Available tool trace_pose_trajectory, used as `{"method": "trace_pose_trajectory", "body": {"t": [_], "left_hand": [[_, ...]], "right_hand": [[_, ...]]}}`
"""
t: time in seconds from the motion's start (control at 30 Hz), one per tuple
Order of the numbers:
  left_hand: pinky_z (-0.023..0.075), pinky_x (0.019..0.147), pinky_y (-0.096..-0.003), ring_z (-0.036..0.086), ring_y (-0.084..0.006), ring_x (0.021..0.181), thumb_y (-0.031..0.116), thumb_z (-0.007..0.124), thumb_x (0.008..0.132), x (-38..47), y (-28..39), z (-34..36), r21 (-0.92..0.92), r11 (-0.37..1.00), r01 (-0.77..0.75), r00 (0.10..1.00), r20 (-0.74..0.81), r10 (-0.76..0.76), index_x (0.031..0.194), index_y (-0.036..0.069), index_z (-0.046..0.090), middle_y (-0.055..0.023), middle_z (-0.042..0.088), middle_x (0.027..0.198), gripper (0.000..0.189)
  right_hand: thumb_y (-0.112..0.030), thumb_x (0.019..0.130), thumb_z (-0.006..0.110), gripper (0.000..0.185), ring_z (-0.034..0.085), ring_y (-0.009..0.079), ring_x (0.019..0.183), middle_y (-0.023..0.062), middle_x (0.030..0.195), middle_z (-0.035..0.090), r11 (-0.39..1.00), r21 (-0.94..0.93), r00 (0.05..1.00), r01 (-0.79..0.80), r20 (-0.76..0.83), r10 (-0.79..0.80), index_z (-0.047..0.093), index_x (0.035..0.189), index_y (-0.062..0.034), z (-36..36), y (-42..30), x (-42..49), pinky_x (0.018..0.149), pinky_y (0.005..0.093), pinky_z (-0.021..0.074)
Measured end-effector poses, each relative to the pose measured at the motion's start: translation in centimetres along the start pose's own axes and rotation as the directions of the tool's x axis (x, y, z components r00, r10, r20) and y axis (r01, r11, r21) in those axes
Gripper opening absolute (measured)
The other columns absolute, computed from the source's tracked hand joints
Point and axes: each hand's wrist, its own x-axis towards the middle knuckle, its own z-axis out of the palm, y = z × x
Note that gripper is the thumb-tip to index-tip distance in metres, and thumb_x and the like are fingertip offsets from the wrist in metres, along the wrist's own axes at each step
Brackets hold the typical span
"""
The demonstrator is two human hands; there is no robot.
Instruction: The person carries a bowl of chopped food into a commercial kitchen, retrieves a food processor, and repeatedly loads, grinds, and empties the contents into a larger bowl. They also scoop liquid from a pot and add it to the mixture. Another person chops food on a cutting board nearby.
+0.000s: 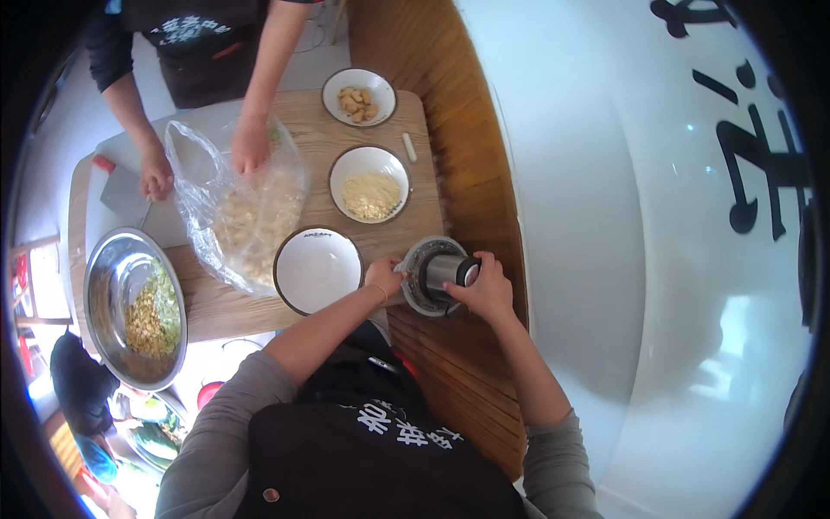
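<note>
An electric food chopper with a steel-and-black motor head (443, 270) stands at the right edge of the wooden table (220, 311). My left hand (385, 279) grips the handle at the left side of its bowl (421, 250). Across the top of the motor head, my right hand (486, 289) is closed with thumb and fingers around it. What the chopper bowl holds is mostly hidden under the head. Just left of my left hand sits a dark-rimmed white bowl (318, 269) with its plain inside showing.
Opposite, a co-worker's hand (250, 146) reaches into a clear plastic bag (194, 188) of pale pieces. Minced pale food fills part of one bowl (337, 165); ginger-like pieces lie in another (329, 87). A cleaver (126, 194) and a steel basin (110, 259) are left. A white wall (570, 194) bounds the right.
</note>
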Motion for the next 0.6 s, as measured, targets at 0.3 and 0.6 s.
{"method": "trace_pose_trajectory", "body": {"t": [0.3,0.6], "left_hand": [[0.0379,0.1,-0.0405,0.045,-0.0404,0.119,0.03,0.082,0.063,-2.2,8.9,-4.6,0.382,0.811,-0.444,0.894,0.246,0.374,0.134,-0.001,0.032,-0.025,0.044,0.131,0.092],[0.0408,0.096,-0.0404,0.047,-0.0356,0.113,0.027,0.082,0.055,-3.4,18.3,-0.4,0.26,0.464,-0.847,0.53,0.492,0.69,0.129,0.002,0.039,-0.0195,0.047,0.122,0.09]], "right_hand": [[-0.032,0.077,0.073,0.087,0.047,0.0387,0.117,0.0236,0.136,0.038,0.897,0.282,0.888,0.342,-0.41,-0.209,0.024,0.142,-0.0011,0.0,4.9,-1.7,0.098,0.0405,0.04],[-0.013,0.087,0.055,0.044,0.062,0.0315,0.066,0.0145,0.072,0.063,0.921,0.341,0.915,0.191,-0.402,-0.041,0.051,0.13,-0.0231,3.2,6.1,-7.6,0.062,0.0392,0.0491]]}}
